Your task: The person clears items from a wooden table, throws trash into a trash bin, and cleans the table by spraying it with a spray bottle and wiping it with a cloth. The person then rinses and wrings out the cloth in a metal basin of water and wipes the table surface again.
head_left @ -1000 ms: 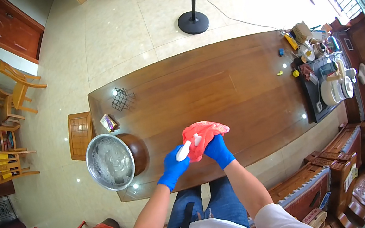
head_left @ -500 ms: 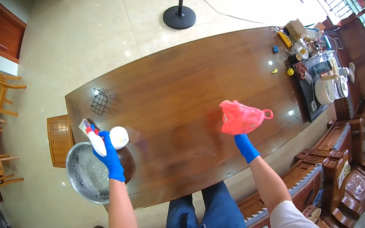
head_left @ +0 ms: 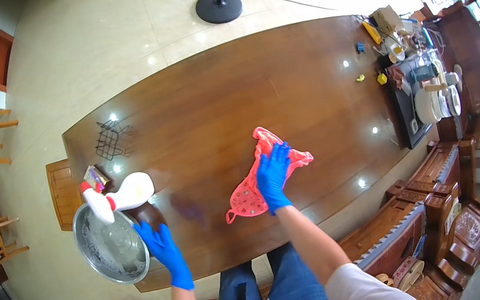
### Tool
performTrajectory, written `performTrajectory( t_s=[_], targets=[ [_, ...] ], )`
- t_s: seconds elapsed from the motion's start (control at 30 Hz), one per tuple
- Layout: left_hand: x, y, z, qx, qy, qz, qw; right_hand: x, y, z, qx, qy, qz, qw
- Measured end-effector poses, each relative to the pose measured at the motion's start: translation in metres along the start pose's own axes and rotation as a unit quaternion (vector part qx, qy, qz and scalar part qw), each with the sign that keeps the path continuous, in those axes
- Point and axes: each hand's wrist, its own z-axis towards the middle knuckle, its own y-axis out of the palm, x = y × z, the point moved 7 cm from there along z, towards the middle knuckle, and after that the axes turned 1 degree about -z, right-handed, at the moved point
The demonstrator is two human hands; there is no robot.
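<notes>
My right hand [head_left: 273, 177], in a blue glove, lies on a pink-red patterned cloth [head_left: 247, 200] with a hanging loop. Its fingers are stretched out and the cloth is spread on the tabletop beneath them. My left hand [head_left: 167, 253], also blue-gloved, is empty with its fingers apart, beside the rim of a metal basin [head_left: 109, 244] holding cloudy, sudsy liquid. Just beyond that hand is a white spray bottle [head_left: 132, 191] with a red-and-white trigger head, which appears to stand upright on the table.
The brown wooden table [head_left: 195, 113] has a black wire rack [head_left: 113, 139] and a small box [head_left: 96, 177] at its left end. On the right, a dark tray [head_left: 411, 113] holds several cups and containers. A carved wooden bench [head_left: 389, 233] runs along the near side.
My left hand has let go of the spray bottle and moved toward me. My right hand has moved left with the cloth, which was bunched and is now spread on the table.
</notes>
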Motion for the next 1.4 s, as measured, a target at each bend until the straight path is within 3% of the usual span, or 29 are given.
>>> performTrajectory(
  t_s=[0.03, 0.1, 0.17, 0.27, 0.33, 0.4, 0.43, 0.47, 0.5, 0.53, 0.6, 0.63, 0.67, 0.73, 0.8, 0.9, 0.93, 1.0, 1.03, 1.07, 1.13, 1.17, 1.2, 1.23, 1.27, 1.3, 1.33, 1.37, 1.4],
  targets=[
    [-0.022, -0.001, -0.020, -0.043, -0.020, 0.072, 0.996, -0.006, 0.014, -0.002, 0.012, 0.029, -0.052, 0.998],
    [-0.065, 0.008, -0.037, -0.093, -0.034, 0.142, 0.985, -0.015, 0.079, -0.018, -0.103, -0.042, 0.257, 0.960],
    [-0.096, 0.018, -0.039, -0.162, 0.061, 0.368, 0.914, -0.084, 0.049, 0.009, -0.137, -0.333, 0.126, 0.924],
    [-0.086, 0.042, -0.013, -0.202, 0.093, 0.462, 0.859, -0.090, 0.020, 0.120, -0.035, -0.425, 0.292, 0.856],
    [-0.083, 0.045, 0.005, -0.205, 0.093, 0.480, 0.848, -0.003, 0.034, 0.210, -0.023, -0.328, 0.227, 0.917],
    [-0.096, 0.041, 0.012, -0.232, 0.054, 0.546, 0.803, 0.131, 0.017, 0.269, 0.005, -0.209, 0.113, 0.971],
    [-0.099, 0.039, 0.012, -0.235, 0.047, 0.547, 0.802, 0.185, -0.015, 0.267, -0.049, -0.041, 0.390, 0.919],
    [-0.100, 0.039, 0.014, -0.240, 0.046, 0.552, 0.797, 0.259, -0.041, 0.251, 0.107, -0.123, 0.058, 0.985],
    [-0.099, 0.040, 0.016, -0.242, 0.043, 0.555, 0.795, 0.288, -0.066, 0.224, 0.073, -0.013, 0.126, 0.989],
    [-0.098, 0.042, 0.017, -0.242, 0.031, 0.570, 0.784, 0.286, -0.076, 0.176, 0.047, -0.074, -0.152, 0.984],
    [-0.097, 0.044, 0.016, -0.244, 0.028, 0.577, 0.779, 0.258, -0.055, 0.061, -0.020, 0.026, 0.193, 0.981],
    [-0.096, 0.045, 0.018, -0.244, 0.029, 0.591, 0.769, 0.234, -0.023, -0.007, -0.094, 0.030, 0.093, 0.991],
    [-0.094, 0.045, 0.019, -0.246, 0.037, 0.587, 0.770, 0.189, 0.016, -0.074, -0.208, 0.034, 0.184, 0.960],
    [-0.102, 0.042, 0.019, -0.241, 0.001, 0.602, 0.761, 0.061, 0.092, -0.169, -0.445, 0.061, 0.466, 0.763],
    [-0.102, 0.043, 0.020, -0.246, 0.008, 0.611, 0.752, -0.043, 0.102, -0.135, -0.504, 0.066, 0.598, 0.620],
    [-0.102, 0.042, 0.021, -0.246, 0.002, 0.622, 0.743, -0.097, 0.047, 0.076, -0.421, 0.109, 0.666, 0.606],
    [-0.108, 0.037, 0.021, -0.248, 0.026, 0.618, 0.745, -0.093, 0.026, 0.142, -0.330, 0.082, 0.690, 0.638],
    [-0.098, 0.044, 0.020, -0.247, 0.016, 0.628, 0.738, -0.021, 0.080, 0.248, -0.270, -0.077, 0.507, 0.815],
    [-0.095, 0.048, 0.019, -0.251, 0.010, 0.633, 0.732, 0.026, 0.059, 0.288, -0.113, -0.243, 0.293, 0.918],
    [-0.096, 0.048, 0.018, -0.249, -0.005, 0.630, 0.735, 0.070, 0.022, 0.308, -0.020, -0.270, 0.147, 0.951],
    [-0.104, 0.043, 0.017, -0.251, 0.011, 0.633, 0.732, 0.175, -0.023, 0.308, -0.037, -0.181, 0.051, 0.982],
    [-0.105, 0.042, 0.020, -0.253, 0.033, 0.637, 0.728, 0.219, -0.034, 0.285, -0.047, -0.188, -0.021, 0.981],
    [-0.100, 0.045, 0.018, -0.239, 0.020, 0.605, 0.759, 0.224, -0.054, 0.242, -0.069, -0.155, -0.081, 0.982],
    [-0.100, 0.043, 0.019, -0.234, 0.023, 0.601, 0.764, 0.255, -0.046, 0.182, -0.075, -0.163, -0.082, 0.980],
    [-0.103, 0.038, 0.019, -0.236, 0.008, 0.594, 0.769, 0.246, -0.043, 0.116, -0.097, -0.082, -0.021, 0.992],
    [-0.106, 0.041, 0.020, -0.242, -0.002, 0.583, 0.776, 0.234, -0.025, 0.047, -0.208, -0.025, 0.024, 0.977],
    [-0.106, 0.043, 0.020, -0.233, -0.017, 0.561, 0.794, 0.212, 0.011, -0.022, -0.348, 0.016, 0.199, 0.916],
    [-0.104, 0.046, 0.020, -0.243, -0.006, 0.554, 0.796, 0.190, 0.069, -0.103, -0.331, 0.220, 0.478, 0.783],
    [-0.107, 0.045, 0.022, -0.243, -0.027, 0.569, 0.786, 0.116, 0.084, -0.127, -0.434, 0.173, 0.500, 0.730]
  ],
)
